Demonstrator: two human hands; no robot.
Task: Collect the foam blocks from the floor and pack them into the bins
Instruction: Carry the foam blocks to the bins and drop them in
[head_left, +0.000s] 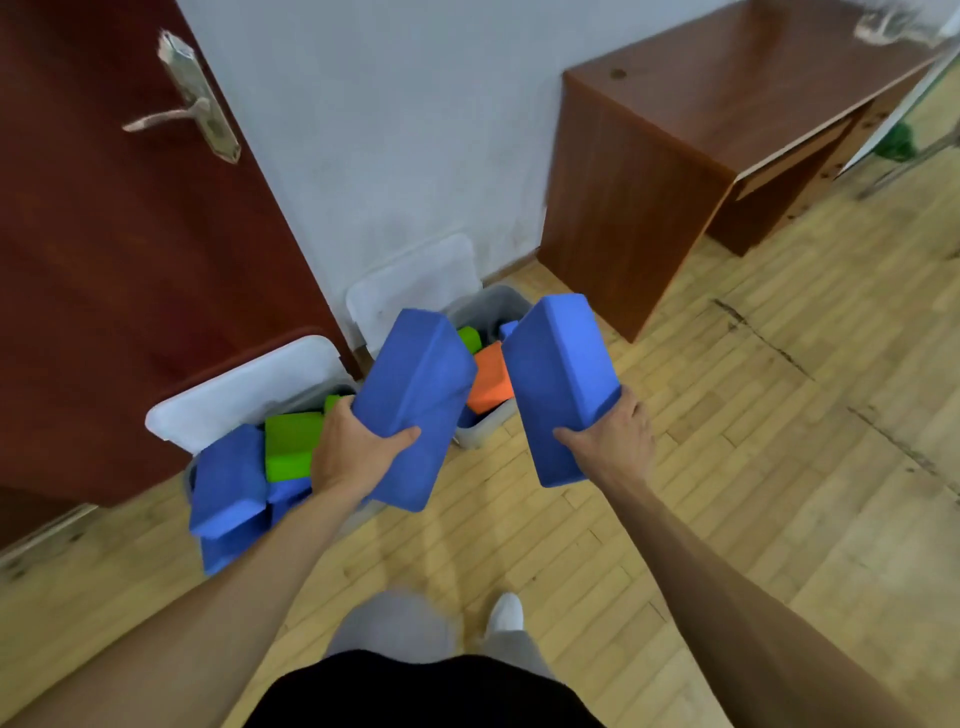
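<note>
Bin nearest the door, just left of and below the left hand, already crammed: blue blocks and a green block stick up past the rim. Left hand clamps the near end of a blue foam block, thumb on top, fingers under it. Beyond and between both hands, second bin holds an orange block and some green, with room left, judging by the visible wall. Right hand grips the near end of another blue foam block the same way. Blocks look light, stiff enough to hold by one end, slightly squashy, matte so not slippery; not fragile. End grip works; a mid-block pinch would steady them better for packing.
</note>
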